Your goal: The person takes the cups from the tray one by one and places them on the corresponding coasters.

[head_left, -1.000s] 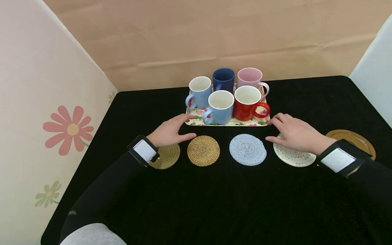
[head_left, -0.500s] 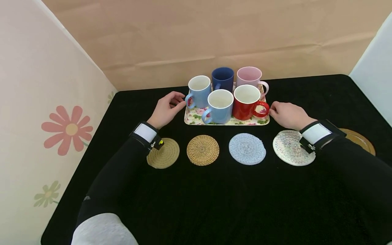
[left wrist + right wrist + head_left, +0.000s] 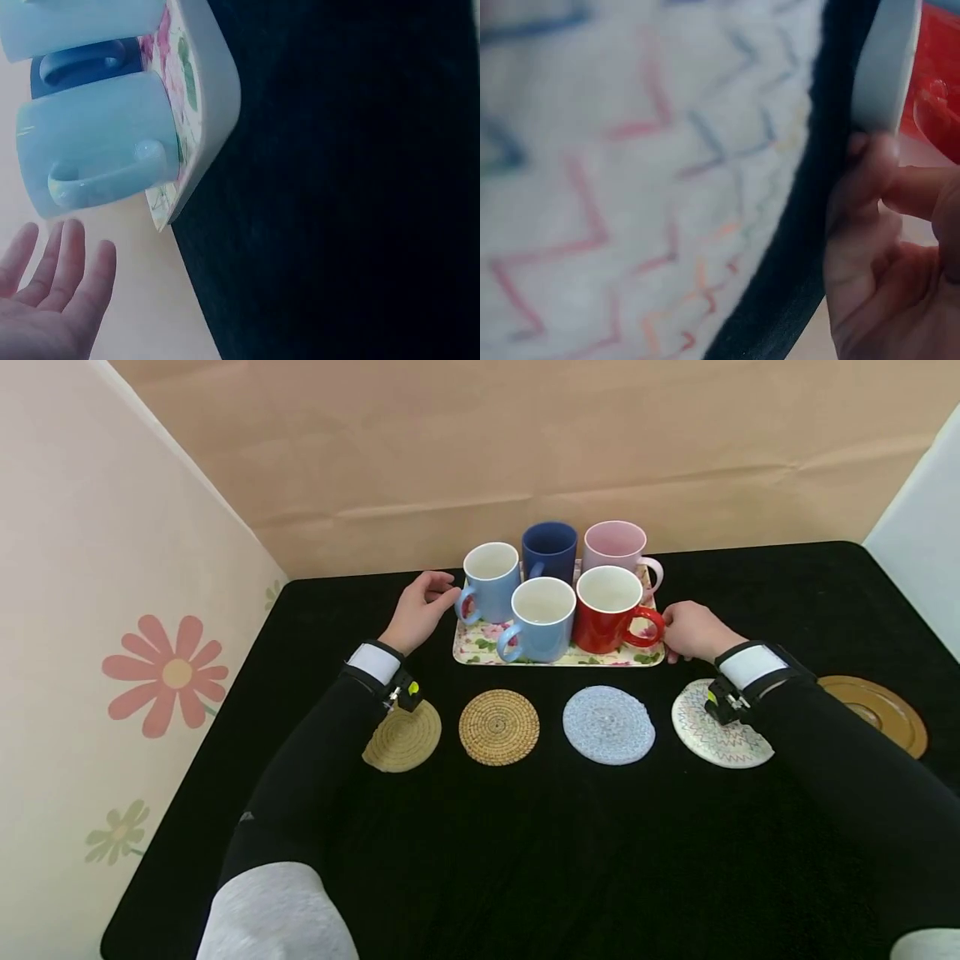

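Note:
A floral tray [image 3: 472,652] with a white rim carries several mugs. At its left end my left hand [image 3: 418,612] hovers with thumb and fingers apart, beside the handle of a light blue mug [image 3: 491,583]. In the left wrist view its relaxed fingers [image 3: 71,262] show a gap to that mug. My right hand [image 3: 696,631] pinches the tray's right edge, close to the handle of the red mug [image 3: 600,627]. The right wrist view has curled fingers [image 3: 866,187] right at the white rim. Another light blue mug [image 3: 542,631], a dark blue mug [image 3: 550,556] and a pink mug [image 3: 611,556] share the tray.
In front of the tray lie round mats: a tan one [image 3: 405,743], a brown woven one [image 3: 498,727], a pale blue one [image 3: 609,727] and a white zigzag one [image 3: 712,739] under the right wrist. A brown round plate [image 3: 892,710] lies far right on the black table [image 3: 570,860].
Both hands have moved from the tray's front corners farther back along its sides. The right fingers have curled at the tray's edge. Tray and mugs stay in place.

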A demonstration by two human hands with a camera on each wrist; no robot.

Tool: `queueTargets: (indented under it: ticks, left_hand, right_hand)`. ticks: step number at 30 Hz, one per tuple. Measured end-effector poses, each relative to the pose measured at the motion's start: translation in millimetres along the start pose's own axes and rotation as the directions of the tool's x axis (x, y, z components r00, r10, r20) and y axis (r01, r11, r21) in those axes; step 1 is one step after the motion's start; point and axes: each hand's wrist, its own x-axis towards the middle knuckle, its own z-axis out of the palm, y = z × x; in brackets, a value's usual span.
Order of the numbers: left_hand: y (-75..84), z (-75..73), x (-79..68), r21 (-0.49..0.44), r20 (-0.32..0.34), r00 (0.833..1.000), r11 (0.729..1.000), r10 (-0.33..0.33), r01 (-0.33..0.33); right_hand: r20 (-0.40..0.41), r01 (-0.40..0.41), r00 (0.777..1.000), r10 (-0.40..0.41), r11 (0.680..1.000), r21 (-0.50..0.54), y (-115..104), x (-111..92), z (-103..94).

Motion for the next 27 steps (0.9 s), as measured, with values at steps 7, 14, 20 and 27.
queueTargets:
  ticks: [7, 14, 20, 27]
  left_hand:
    - [0.9, 10.9, 8.7, -0.065, 0.012, 0.996, 0.993, -0.093, 0.094]
    - [-2.8, 18.0, 19.0, -0.073, 0.019, 0.987, 0.984, -0.161, 0.162]
    - [-5.2, 22.8, 23.9, -0.084, 0.046, 0.984, 0.981, -0.170, 0.173]
    - [-6.1, 22.9, 25.8, -0.220, 0.193, 0.967, 0.953, -0.166, 0.208]
  right_hand:
    - [0.058, -0.015, 0.998, 0.010, 0.996, 0.083, -4.2, 7.2, -2.8]
    - [0.090, -0.039, 0.996, 0.027, 0.991, 0.132, -5.4, 13.1, 2.0]
    - [0.125, -0.050, 0.992, 0.026, 0.979, 0.198, -3.0, 11.9, -0.3]
    - [0.130, -0.054, 0.991, 0.028, 0.978, 0.202, -3.6, 10.3, -4.8]
